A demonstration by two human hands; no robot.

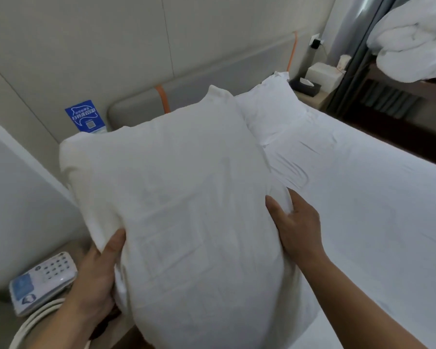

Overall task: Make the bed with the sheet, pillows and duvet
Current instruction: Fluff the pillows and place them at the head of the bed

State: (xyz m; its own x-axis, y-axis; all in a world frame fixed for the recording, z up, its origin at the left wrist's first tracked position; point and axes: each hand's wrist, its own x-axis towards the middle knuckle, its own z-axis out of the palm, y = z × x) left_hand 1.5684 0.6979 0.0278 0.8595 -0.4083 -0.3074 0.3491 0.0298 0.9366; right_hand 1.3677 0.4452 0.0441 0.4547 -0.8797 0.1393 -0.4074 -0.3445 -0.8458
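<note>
I hold a large white pillow [186,197] up in front of me, over the head end of the bed. My left hand [96,275] grips its lower left edge, thumb on the front. My right hand [297,222] grips its right edge, thumb on the front and fingers behind. A second white pillow [272,109] lies at the far side of the bed against the grey headboard [134,107]. A white sheet [363,210] covers the mattress, with a few creases near the pillows. A bundled white duvet [413,39] rests on a dark shelf at the upper right.
A white telephone [43,280] sits on the bedside table at the lower left, with a coiled cord beside it. A blue sign [84,117] stands by the wall. On the far bedside table are a black tissue box [305,86] and a white box [325,73].
</note>
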